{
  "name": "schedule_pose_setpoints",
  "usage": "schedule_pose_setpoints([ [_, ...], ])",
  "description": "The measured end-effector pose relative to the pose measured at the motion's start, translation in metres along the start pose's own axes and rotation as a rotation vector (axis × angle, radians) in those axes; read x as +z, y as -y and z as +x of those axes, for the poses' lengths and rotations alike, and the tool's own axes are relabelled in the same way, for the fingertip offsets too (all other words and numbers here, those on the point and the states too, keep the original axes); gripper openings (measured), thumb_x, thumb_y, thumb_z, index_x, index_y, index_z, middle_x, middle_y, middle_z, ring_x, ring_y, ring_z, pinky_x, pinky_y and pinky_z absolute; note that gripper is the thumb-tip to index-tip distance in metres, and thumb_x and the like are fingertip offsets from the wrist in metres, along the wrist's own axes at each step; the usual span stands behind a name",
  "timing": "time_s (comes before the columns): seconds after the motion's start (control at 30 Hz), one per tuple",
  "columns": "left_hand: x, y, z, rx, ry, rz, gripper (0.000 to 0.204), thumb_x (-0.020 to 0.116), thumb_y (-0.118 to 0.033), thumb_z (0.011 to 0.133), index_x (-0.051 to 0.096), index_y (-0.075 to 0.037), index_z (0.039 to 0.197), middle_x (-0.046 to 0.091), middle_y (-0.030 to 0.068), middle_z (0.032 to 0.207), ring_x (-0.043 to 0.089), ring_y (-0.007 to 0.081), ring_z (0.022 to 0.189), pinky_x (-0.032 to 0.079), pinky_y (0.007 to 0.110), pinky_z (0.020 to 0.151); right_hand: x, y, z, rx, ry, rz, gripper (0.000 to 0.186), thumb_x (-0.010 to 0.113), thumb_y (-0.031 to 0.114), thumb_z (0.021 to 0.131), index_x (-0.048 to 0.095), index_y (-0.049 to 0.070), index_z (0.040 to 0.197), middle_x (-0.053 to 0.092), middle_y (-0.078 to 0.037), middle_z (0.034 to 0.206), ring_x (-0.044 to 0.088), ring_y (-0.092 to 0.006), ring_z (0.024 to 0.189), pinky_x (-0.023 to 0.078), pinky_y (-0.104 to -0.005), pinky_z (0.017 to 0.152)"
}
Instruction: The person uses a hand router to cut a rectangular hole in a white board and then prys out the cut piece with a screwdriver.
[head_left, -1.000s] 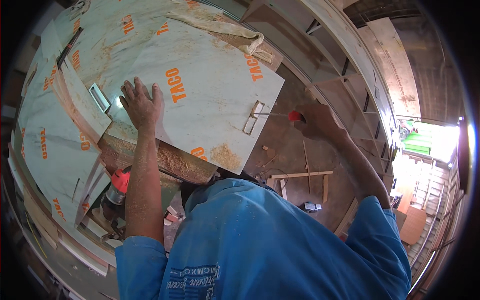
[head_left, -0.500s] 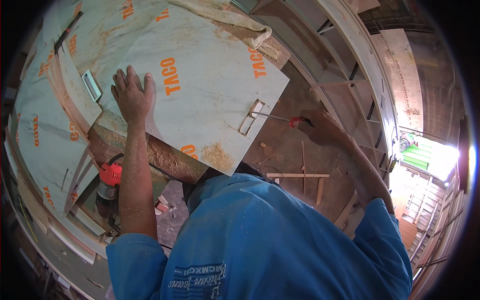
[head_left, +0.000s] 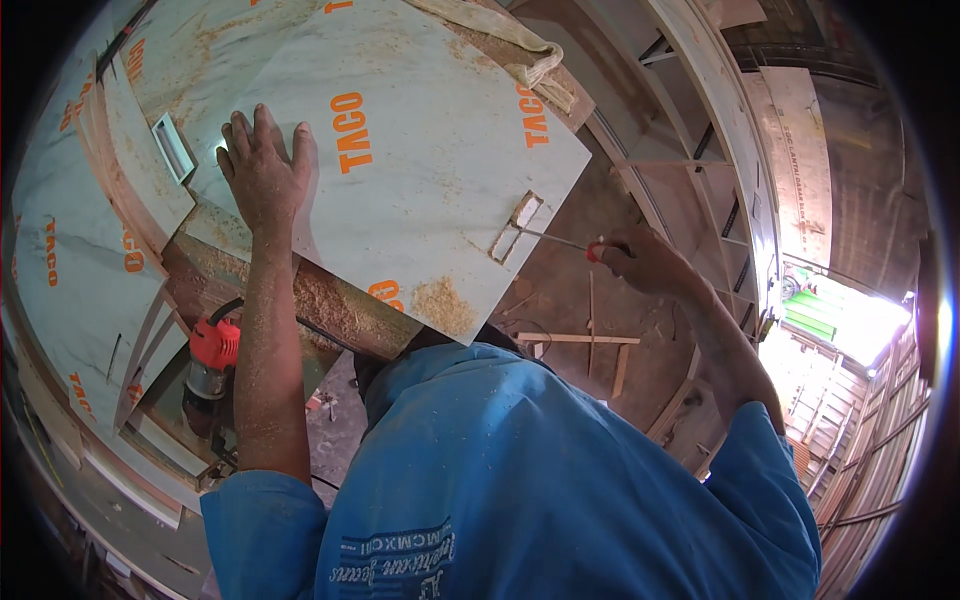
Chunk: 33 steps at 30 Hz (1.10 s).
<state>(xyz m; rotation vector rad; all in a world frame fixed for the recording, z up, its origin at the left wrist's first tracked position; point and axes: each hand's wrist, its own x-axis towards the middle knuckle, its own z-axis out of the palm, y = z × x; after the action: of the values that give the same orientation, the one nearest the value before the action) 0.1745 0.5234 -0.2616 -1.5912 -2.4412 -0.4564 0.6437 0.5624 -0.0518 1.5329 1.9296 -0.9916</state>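
Observation:
A pale marble-patterned panel [head_left: 400, 190] with orange print lies before me. My left hand [head_left: 265, 180] rests flat on it near its left edge, fingers spread. In my right hand [head_left: 645, 262], off the panel's right side, is a screwdriver [head_left: 560, 240] with a red handle and a long thin shaft. Its tip reaches the rough rectangular cutout [head_left: 516, 228] close to the panel's right edge. A strip of material shows inside the cutout's outline. Sawdust [head_left: 443, 306] is heaped at the panel's near corner.
A red power tool [head_left: 213, 345] with a black cord hangs left of my left forearm. A white rectangular recessed handle [head_left: 173, 148] lies beyond my left hand. Cloth [head_left: 535, 60] drapes over the far edge. Wood strips [head_left: 580, 338] lie on the floor; an open cabinet frame [head_left: 690, 165] stands at right.
The whole view has shifted slightly. My right hand has tilted the screwdriver a little, its tip still at the cutout. My left hand stays flat on the panel.

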Motion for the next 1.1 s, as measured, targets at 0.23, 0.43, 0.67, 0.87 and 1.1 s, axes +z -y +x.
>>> schedule_pose_setpoints([
  [0.23, 0.000, 0.000, 0.001, 0.033, -0.007, -0.041, 0.073, 0.049, -0.060, 0.102, 0.047, -0.007, 0.152, 0.041, 0.0303, 0.156, 0.034, 0.0451, 0.150, 0.025, 0.058, 0.123, -0.035, 0.031, 0.022, -0.079, -0.029, -0.268, 0.028, 0.076, 0.028, 0.085, 0.073, 0.003, 0.097, 0.072, -0.016, 0.084, 0.070, -0.0296, 0.077, 0.052, -0.0428, 0.073],
  [0.43, -0.001, -0.003, 0.002, -0.009, 0.023, -0.056, 0.075, 0.046, -0.061, 0.102, 0.044, -0.007, 0.154, 0.038, 0.0296, 0.158, 0.030, 0.0443, 0.152, 0.022, 0.058, 0.125, -0.063, 0.036, 0.052, -0.112, 0.156, -0.309, 0.035, 0.073, 0.032, 0.088, 0.076, 0.001, 0.104, 0.073, -0.019, 0.092, 0.072, -0.0311, 0.089, 0.055, -0.0420, 0.083],
  [0.67, -0.001, -0.004, 0.002, -0.036, 0.096, 0.040, 0.076, 0.046, -0.061, 0.102, 0.040, -0.009, 0.157, 0.036, 0.0283, 0.160, 0.029, 0.0419, 0.153, 0.022, 0.058, 0.125, -0.084, -0.001, 0.113, -0.094, 0.434, -0.084, 0.029, 0.077, 0.027, 0.090, 0.079, 0.001, 0.102, 0.070, -0.009, 0.073, 0.066, -0.0130, 0.060, 0.051, -0.0303, 0.052],
  [0.87, 0.000, -0.006, 0.003, -0.036, 0.102, 0.038, 0.077, 0.046, -0.062, 0.102, 0.040, -0.009, 0.157, 0.035, 0.0274, 0.161, 0.029, 0.0412, 0.154, 0.021, 0.057, 0.126, -0.091, -0.004, 0.166, 0.046, 0.636, 0.112, 0.026, 0.081, 0.022, 0.087, 0.079, 0.001, 0.102, 0.067, -0.004, 0.067, 0.062, -0.0076, 0.055, 0.041, -0.0240, 0.042],
  [1.1, 0.003, -0.008, 0.003, -0.044, 0.080, 0.030, 0.077, 0.046, -0.063, 0.102, 0.041, -0.011, 0.157, 0.035, 0.0257, 0.162, 0.028, 0.0398, 0.154, 0.020, 0.057, 0.126, -0.077, -0.043, 0.155, 0.169, 0.707, 0.191, 0.026, 0.081, 0.020, 0.086, 0.079, 0.001, 0.105, 0.069, -0.005, 0.069, 0.060, -0.0059, 0.057, 0.037, -0.0216, 0.044],
])
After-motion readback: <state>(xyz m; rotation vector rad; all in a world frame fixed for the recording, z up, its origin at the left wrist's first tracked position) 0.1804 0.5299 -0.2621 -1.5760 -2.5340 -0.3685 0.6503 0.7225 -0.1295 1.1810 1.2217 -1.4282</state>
